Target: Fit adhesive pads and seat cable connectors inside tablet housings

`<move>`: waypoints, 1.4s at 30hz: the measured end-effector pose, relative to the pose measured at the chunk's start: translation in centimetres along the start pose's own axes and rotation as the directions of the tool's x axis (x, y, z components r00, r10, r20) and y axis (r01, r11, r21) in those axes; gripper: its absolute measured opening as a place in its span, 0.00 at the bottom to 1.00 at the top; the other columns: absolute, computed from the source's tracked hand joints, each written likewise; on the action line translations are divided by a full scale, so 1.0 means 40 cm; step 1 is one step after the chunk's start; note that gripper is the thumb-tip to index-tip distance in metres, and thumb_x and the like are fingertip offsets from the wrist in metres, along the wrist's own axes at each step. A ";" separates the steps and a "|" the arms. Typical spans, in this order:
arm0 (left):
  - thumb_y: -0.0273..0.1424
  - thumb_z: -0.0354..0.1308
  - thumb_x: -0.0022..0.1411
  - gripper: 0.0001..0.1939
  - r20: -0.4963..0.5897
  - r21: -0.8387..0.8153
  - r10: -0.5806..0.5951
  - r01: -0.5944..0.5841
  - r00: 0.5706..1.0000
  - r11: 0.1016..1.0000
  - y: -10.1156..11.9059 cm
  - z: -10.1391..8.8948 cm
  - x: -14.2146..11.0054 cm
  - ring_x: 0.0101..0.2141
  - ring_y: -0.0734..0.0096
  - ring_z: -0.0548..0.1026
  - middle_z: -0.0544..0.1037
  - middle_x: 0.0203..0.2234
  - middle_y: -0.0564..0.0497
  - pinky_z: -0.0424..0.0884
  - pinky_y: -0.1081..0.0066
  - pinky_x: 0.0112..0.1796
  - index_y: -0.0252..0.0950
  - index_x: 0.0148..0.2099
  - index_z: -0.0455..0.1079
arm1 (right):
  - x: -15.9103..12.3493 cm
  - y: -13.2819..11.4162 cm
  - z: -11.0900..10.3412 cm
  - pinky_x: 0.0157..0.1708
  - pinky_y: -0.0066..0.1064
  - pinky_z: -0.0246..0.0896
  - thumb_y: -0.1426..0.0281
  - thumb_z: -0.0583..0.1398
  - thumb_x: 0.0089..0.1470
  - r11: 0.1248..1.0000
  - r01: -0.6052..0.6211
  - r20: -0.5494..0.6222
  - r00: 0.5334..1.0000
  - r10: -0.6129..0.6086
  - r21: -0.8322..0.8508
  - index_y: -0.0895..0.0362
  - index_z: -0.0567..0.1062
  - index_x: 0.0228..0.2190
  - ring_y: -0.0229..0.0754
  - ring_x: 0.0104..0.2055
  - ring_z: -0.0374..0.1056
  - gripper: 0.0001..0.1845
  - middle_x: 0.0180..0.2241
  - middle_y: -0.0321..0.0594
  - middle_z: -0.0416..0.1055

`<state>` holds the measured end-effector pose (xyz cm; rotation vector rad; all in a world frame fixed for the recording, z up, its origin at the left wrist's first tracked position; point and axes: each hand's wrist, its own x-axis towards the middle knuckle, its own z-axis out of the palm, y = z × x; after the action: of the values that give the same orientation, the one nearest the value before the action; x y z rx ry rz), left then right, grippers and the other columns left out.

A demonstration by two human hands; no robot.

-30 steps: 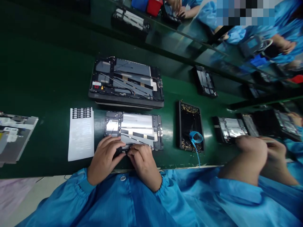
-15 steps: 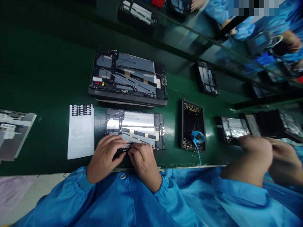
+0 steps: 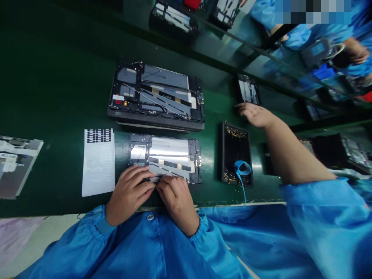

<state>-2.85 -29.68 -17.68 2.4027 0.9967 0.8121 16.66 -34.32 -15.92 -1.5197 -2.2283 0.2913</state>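
An opened tablet chassis [image 3: 165,157] with a silver panel and black strips lies on the green belt in front of me. My left hand [image 3: 128,195] and my right hand [image 3: 176,199] rest on its near edge, fingers curled and pressed together over a small part that I cannot make out. A white sheet [image 3: 98,164] with rows of small black stickers at its top lies just left of the chassis.
A second, larger opened tablet [image 3: 155,97] sits behind. A black tray [image 3: 236,153] with small gold parts and a blue strap [image 3: 241,170] is to the right. A co-worker's arm [image 3: 279,145] reaches over it. More devices [image 3: 16,162] lie at far left and back.
The co-worker's hands on the right left their device; one arm now stretches across toward a small tablet at the back. My own hands have barely moved.
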 end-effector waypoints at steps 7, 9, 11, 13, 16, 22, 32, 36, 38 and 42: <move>0.29 0.58 0.69 0.04 0.008 0.038 -0.033 0.032 0.999 0.999 0.016 -0.003 0.013 0.56 0.60 0.74 0.81 0.48 0.52 0.64 0.51 0.60 0.41 0.43 0.75 | -0.035 0.017 0.000 0.51 0.36 0.72 0.78 0.59 0.64 0.950 -0.045 -0.104 0.991 0.081 0.309 0.55 0.73 0.46 0.43 0.52 0.71 0.10 0.47 0.46 0.73; 0.29 0.59 0.69 0.03 0.003 0.057 -0.055 0.055 0.998 0.997 0.023 -0.002 0.019 0.55 0.60 0.74 0.81 0.46 0.52 0.63 0.51 0.60 0.40 0.41 0.74 | -0.039 0.014 0.003 0.51 0.36 0.72 0.78 0.60 0.64 0.944 -0.063 -0.114 0.988 0.106 0.324 0.55 0.74 0.46 0.43 0.51 0.72 0.11 0.46 0.46 0.73; 0.29 0.59 0.69 0.03 -0.007 0.068 -0.070 0.070 0.998 0.995 0.028 0.001 0.023 0.54 0.60 0.75 0.81 0.45 0.53 0.62 0.51 0.60 0.40 0.40 0.73 | -0.038 0.011 0.007 0.51 0.36 0.73 0.79 0.59 0.64 0.941 -0.082 -0.120 0.985 0.128 0.329 0.55 0.74 0.46 0.42 0.51 0.72 0.11 0.46 0.46 0.73; 0.29 0.59 0.69 0.03 -0.012 0.069 -0.075 0.076 0.997 0.995 0.029 0.004 0.024 0.54 0.61 0.75 0.81 0.45 0.53 0.62 0.52 0.61 0.41 0.40 0.73 | -0.035 0.009 0.010 0.51 0.36 0.73 0.79 0.59 0.64 0.939 -0.098 -0.121 0.982 0.145 0.331 0.55 0.74 0.46 0.42 0.51 0.72 0.11 0.46 0.46 0.73; 0.29 0.60 0.69 0.02 -0.019 0.066 -0.076 0.077 0.997 0.995 0.027 0.007 0.022 0.54 0.61 0.75 0.81 0.45 0.53 0.61 0.52 0.61 0.41 0.40 0.73 | -0.031 0.008 0.012 0.51 0.36 0.73 0.79 0.59 0.64 0.938 -0.106 -0.130 0.979 0.156 0.329 0.56 0.73 0.46 0.42 0.50 0.72 0.11 0.45 0.47 0.73; 0.29 0.60 0.68 0.02 -0.030 0.070 -0.078 0.080 0.996 0.994 0.027 0.008 0.021 0.54 0.61 0.76 0.82 0.45 0.54 0.60 0.52 0.61 0.41 0.40 0.74 | -0.024 0.005 0.007 0.49 0.37 0.73 0.80 0.58 0.64 0.954 -0.099 -0.121 0.983 0.138 0.283 0.57 0.73 0.45 0.43 0.49 0.72 0.11 0.44 0.48 0.74; 0.30 0.61 0.68 0.02 -0.033 0.086 -0.069 0.072 0.997 0.994 0.026 0.008 0.020 0.53 0.61 0.76 0.82 0.44 0.55 0.61 0.52 0.61 0.42 0.39 0.73 | -0.021 0.000 0.009 0.48 0.38 0.74 0.79 0.57 0.65 0.963 -0.103 -0.121 0.983 0.136 0.247 0.57 0.72 0.46 0.44 0.49 0.72 0.10 0.44 0.48 0.74; 0.30 0.61 0.68 0.02 -0.027 0.086 -0.078 0.080 0.997 0.993 0.027 0.009 0.021 0.54 0.61 0.76 0.82 0.45 0.55 0.60 0.52 0.61 0.42 0.40 0.74 | -0.029 0.003 0.018 0.48 0.39 0.75 0.79 0.57 0.65 0.968 -0.100 -0.121 0.984 0.131 0.228 0.56 0.73 0.47 0.44 0.50 0.73 0.11 0.45 0.48 0.74; 0.30 0.61 0.68 0.02 -0.028 0.079 -0.083 0.085 0.996 0.993 0.027 0.010 0.022 0.54 0.62 0.75 0.82 0.44 0.55 0.60 0.53 0.62 0.42 0.40 0.73 | -0.040 0.010 0.028 0.49 0.40 0.76 0.79 0.57 0.65 0.970 -0.068 -0.153 0.983 0.106 0.234 0.56 0.72 0.49 0.44 0.51 0.73 0.13 0.46 0.48 0.75; 0.29 0.61 0.67 0.03 -0.020 0.044 -0.080 0.080 0.997 0.996 0.032 -0.003 0.016 0.56 0.61 0.73 0.81 0.47 0.52 0.59 0.53 0.63 0.41 0.44 0.73 | -0.066 0.032 0.049 0.56 0.47 0.74 0.79 0.59 0.63 0.981 0.095 -0.235 0.971 -0.054 0.167 0.57 0.69 0.58 0.48 0.56 0.73 0.22 0.48 0.50 0.77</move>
<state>-1.94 -30.04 -16.62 2.3795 1.1219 0.7931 17.64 -36.14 -18.75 -1.3024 -2.0154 0.2686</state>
